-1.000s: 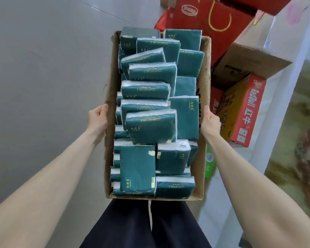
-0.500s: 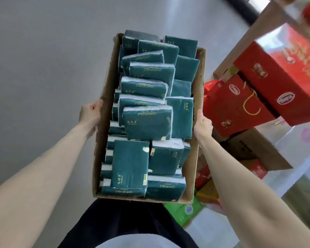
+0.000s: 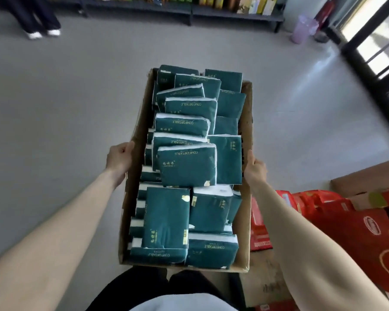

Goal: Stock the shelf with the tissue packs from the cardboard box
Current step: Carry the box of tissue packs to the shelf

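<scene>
I see 2 hands on 1 cardboard box point(image 3: 245, 221): L hand point(image 3: 119, 157) grips its left wall, R hand point(image 3: 255, 169) its right wall. Inside it, tissue packs point(image 3: 186, 167) piled, 20+ showing, exact no. unclear.

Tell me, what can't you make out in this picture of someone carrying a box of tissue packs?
Head view:
- Fingers of the left hand and right hand: hidden behind the walls of the box.
- Tissue packs lower down: buried under the top layer, so no count.
- Shelf goods: cut off by the top edge, too small to read.
- Bystander: only legs show.
</scene>
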Demonstrator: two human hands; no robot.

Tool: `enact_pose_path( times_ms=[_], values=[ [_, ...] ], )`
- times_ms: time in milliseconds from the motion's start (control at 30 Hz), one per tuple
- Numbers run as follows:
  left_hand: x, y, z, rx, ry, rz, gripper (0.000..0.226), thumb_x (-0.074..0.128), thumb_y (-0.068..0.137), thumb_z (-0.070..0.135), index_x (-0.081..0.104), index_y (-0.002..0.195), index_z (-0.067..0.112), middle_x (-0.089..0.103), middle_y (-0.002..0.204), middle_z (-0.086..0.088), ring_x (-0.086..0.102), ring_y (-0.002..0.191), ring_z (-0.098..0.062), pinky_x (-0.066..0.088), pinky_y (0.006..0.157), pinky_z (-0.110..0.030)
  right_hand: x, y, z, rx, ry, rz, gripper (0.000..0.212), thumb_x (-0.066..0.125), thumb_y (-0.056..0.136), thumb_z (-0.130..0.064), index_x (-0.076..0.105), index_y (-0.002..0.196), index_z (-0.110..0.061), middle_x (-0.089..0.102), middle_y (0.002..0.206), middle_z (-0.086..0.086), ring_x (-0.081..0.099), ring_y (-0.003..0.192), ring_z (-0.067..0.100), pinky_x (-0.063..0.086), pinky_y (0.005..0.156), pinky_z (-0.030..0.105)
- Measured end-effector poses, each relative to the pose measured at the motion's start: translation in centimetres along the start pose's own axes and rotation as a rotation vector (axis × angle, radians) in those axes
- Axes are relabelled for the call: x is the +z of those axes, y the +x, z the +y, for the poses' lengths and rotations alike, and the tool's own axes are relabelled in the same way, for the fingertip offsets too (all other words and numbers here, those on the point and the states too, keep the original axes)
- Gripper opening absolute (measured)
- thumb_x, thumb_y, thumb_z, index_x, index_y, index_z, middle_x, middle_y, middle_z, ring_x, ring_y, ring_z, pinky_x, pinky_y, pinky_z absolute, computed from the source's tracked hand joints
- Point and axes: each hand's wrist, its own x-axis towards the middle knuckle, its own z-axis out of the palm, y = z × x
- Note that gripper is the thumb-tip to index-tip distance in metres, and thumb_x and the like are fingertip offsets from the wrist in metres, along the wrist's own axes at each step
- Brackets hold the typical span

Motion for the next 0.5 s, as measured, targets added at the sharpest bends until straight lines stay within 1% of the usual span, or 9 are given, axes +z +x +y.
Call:
enact_pose_path(
  times_ms=[67, 133, 200, 267, 333, 400, 467, 500],
  values=[
    [-3.4, 1.7, -0.3, -0.023, -0.029, 0.043, 0.037, 0.047, 0.099, 0.029, 0.062, 0.077, 0.003, 0.054, 0.072, -0.01, 0.046, 0.07, -0.02, 0.034, 0.065, -0.032, 3.1, -0.1, -3.0, -0.036, -0.037, -0.027, 0.052, 0.031, 0.1, -0.049, 0.043, 0.066, -0.012, 0.048, 0.069, 0.006, 0.044, 0.06, 0.018, 0.038, 0.069, 0.035],
    [-7.0, 3.6, -0.4, -0.046, -0.06, 0.078, 0.036, 0.047, 0.099, 0.029, 0.066, 0.086, 0.001, 0.061, 0.079, -0.01, 0.052, 0.074, -0.02, 0.039, 0.07, -0.034, 6.6, -0.3, -6.3, -0.073, -0.067, -0.054, 0.053, 0.031, 0.1, -0.049, 0.043, 0.066, -0.01, 0.047, 0.068, 0.006, 0.042, 0.058, 0.016, 0.038, 0.067, 0.034],
    [-10.5, 5.9, -0.4, -0.063, -0.098, 0.115, 0.033, 0.046, 0.1, 0.029, 0.068, 0.096, 0.005, 0.066, 0.091, -0.011, 0.057, 0.082, -0.02, 0.043, 0.077, -0.034, 10.6, -0.4, -9.8, -0.103, -0.104, -0.086, 0.054, 0.031, 0.1, -0.05, 0.047, 0.072, -0.006, 0.049, 0.069, 0.006, 0.043, 0.06, 0.017, 0.039, 0.067, 0.034],
    [-14.3, 8.2, -0.5, -0.077, -0.123, 0.18, 0.033, 0.046, 0.1, 0.028, 0.068, 0.103, 0.004, 0.066, 0.099, -0.012, 0.057, 0.085, -0.02, 0.043, 0.078, -0.032, 15.0, -0.7, -13.4, -0.154, -0.143, -0.127, 0.053, 0.031, 0.1, -0.049, 0.049, 0.079, -0.004, 0.048, 0.067, 0.004, 0.043, 0.061, 0.018, 0.037, 0.065, 0.032],
    [-18.3, 10.3, -0.7, -0.09, -0.148, 0.255, 0.033, 0.047, 0.1, 0.028, 0.068, 0.103, 0.003, 0.067, 0.104, -0.014, 0.059, 0.087, -0.022, 0.044, 0.079, -0.033, 19.7, -1.3, -17.0, -0.201, -0.168, -0.183, 0.053, 0.032, 0.1, -0.049, 0.052, 0.081, -0.004, 0.049, 0.067, 0.004, 0.045, 0.063, 0.018, 0.039, 0.065, 0.031],
    [-22.3, 12.2, -1.2, -0.121, -0.177, 0.339, 0.032, 0.047, 0.099, 0.027, 0.069, 0.101, 0.003, 0.067, 0.106, -0.017, 0.061, 0.096, -0.026, 0.045, 0.083, -0.034, 24.4, -1.9, -20.4, -0.247, -0.203, -0.237, 0.054, 0.033, 0.099, -0.05, 0.052, 0.076, -0.006, 0.051, 0.069, 0.005, 0.045, 0.061, 0.017, 0.04, 0.066, 0.032],
    [-26.2, 13.9, -1.7, -0.151, -0.196, 0.418, 0.03, 0.048, 0.099, 0.027, 0.069, 0.088, 0.008, 0.066, 0.094, -0.012, 0.058, 0.09, -0.022, 0.042, 0.08, -0.031, 29.3, -2.7, -23.9, -0.297, -0.249, -0.294, 0.055, 0.032, 0.099, -0.051, 0.051, 0.073, -0.006, 0.051, 0.07, 0.006, 0.046, 0.063, 0.019, 0.041, 0.067, 0.033],
    [-28.1, 14.8, -1.8, -0.166, -0.209, 0.456, 0.029, 0.049, 0.099, 0.027, 0.068, 0.085, 0.01, 0.064, 0.09, -0.008, 0.055, 0.086, -0.019, 0.043, 0.079, -0.032, 31.6, -3.1, -25.7, -0.323, -0.267, -0.323, 0.056, 0.032, 0.099, -0.052, 0.052, 0.076, -0.005, 0.051, 0.07, 0.006, 0.048, 0.066, 0.021, 0.042, 0.067, 0.034]
  ],
)
